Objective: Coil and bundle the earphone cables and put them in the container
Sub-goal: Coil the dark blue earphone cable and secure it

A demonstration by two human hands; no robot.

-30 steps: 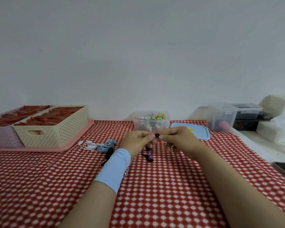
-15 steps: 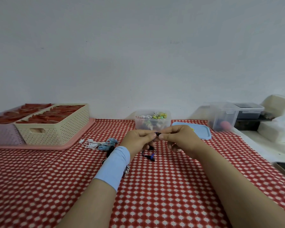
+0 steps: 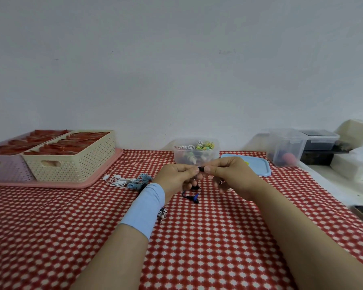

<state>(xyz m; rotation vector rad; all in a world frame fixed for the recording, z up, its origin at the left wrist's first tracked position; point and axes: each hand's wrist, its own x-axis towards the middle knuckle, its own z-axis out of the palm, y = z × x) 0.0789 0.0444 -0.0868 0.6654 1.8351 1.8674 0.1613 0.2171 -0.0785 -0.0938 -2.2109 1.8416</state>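
My left hand point(image 3: 177, 177) and my right hand point(image 3: 228, 173) meet above the table and pinch a black-and-blue earphone cable point(image 3: 192, 194) between thumbs and fingers. Its loose end with a blue earbud hangs down onto the cloth below my hands. Just behind them stands a small clear container point(image 3: 196, 153) holding several coiled earphone bundles, white, yellow and green. Its light blue lid point(image 3: 255, 165) lies flat to the right of it. Loose white earphones point(image 3: 118, 181) and a light blue coiled cable point(image 3: 140, 182) lie to the left of my left wrist.
A red-and-white checked cloth point(image 3: 197, 248) covers the table. A cream basket point(image 3: 71, 155) and a lilac one point(image 3: 2, 162) sit on a pink tray point(image 3: 101, 176) at the left. Clear storage boxes point(image 3: 285, 147) and white items stand at the right, beyond the table edge.
Both hands have stayed together on the cable, with only slight finger movement. The dangling earbud end has shifted a little below them.
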